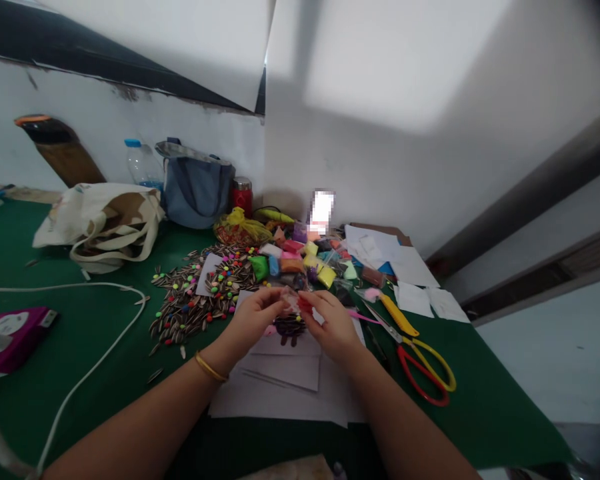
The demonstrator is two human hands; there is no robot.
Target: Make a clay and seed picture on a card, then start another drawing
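Note:
My left hand [260,316], with a gold bangle at the wrist, pinches the clear end of a small plastic bag [291,299]. At its other side my right hand [333,323] has fingers closed on the part with red clay in it. Just under the bag, a small dark figure [288,328] with two brown legs lies on white paper [280,399]; my hands partly cover it. Sunflower seeds [183,313] mixed with colourful little balls are heaped left of my left hand. Packets of coloured clay [293,265] lie beyond both hands.
Right of my right hand are red-and-yellow scissors [425,373] and a yellow-handled cutter [399,315]. White papers [413,267] lie behind them. A canvas bag [100,220], a blue bag [199,190], a red jar [243,197] and a lit phone [321,210] stand at the back. A white cable [95,367] crosses the left.

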